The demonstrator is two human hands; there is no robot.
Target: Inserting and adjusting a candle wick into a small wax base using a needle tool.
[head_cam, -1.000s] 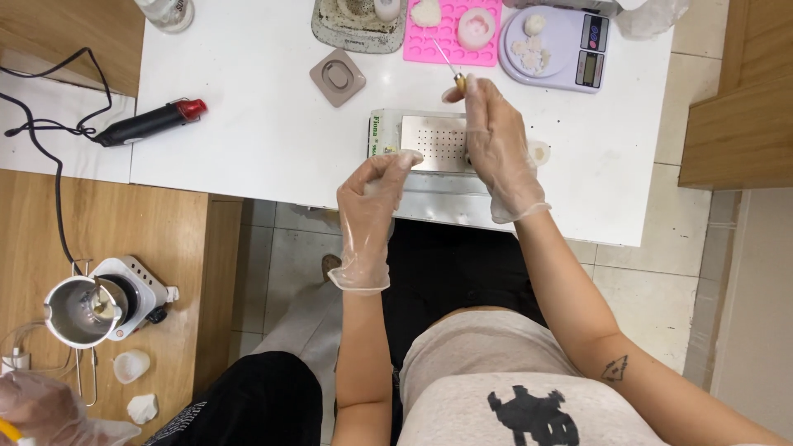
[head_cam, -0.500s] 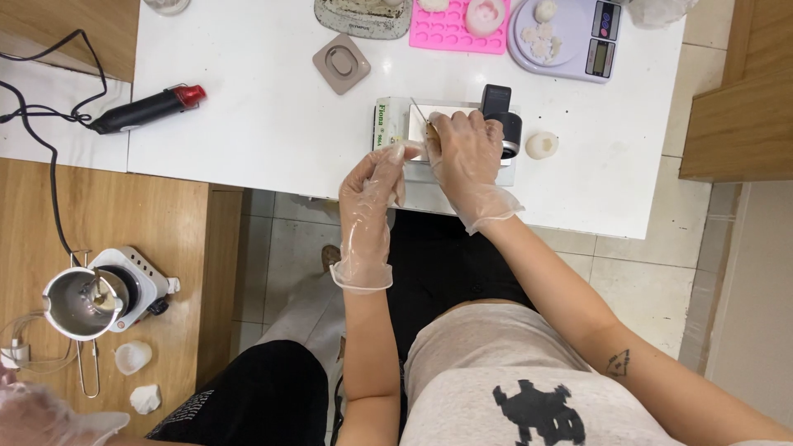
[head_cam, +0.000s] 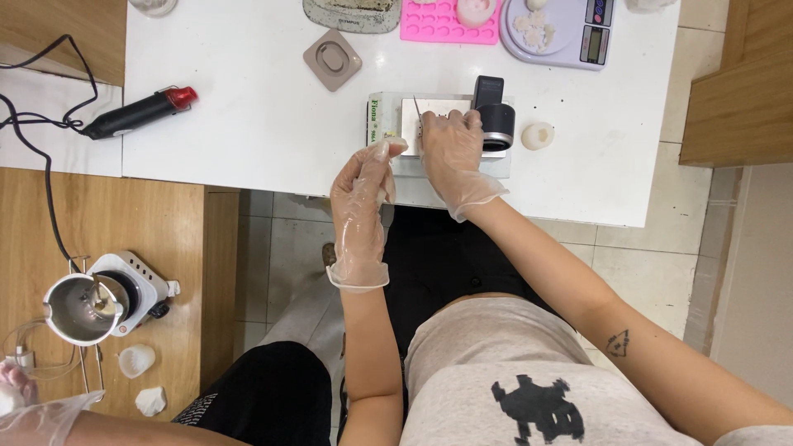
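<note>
A flat grey box (head_cam: 388,116) lies on the white table (head_cam: 248,124). My gloved left hand (head_cam: 362,194) pinches the box's near left edge with its fingertips. Resting on top of the box, my gloved right hand (head_cam: 450,153) holds a thin stick (head_cam: 417,111) that points up and away from me. Just right of that hand, a black cylinder (head_cam: 494,120) stands on the box.
On the table are a black heat gun with a red tip (head_cam: 136,114), a brown square mould (head_cam: 332,59), a pink mould (head_cam: 450,23), a lilac scale (head_cam: 562,29) and a white wax lump (head_cam: 538,136). At left a metal pot (head_cam: 78,307) sits on a small hotplate. Another person's gloved hand (head_cam: 37,413) shows bottom left.
My right hand has come down from near the pink mould onto the box with the thin stick. The black cylinder now shows beside it. My left hand stays at the box's edge.
</note>
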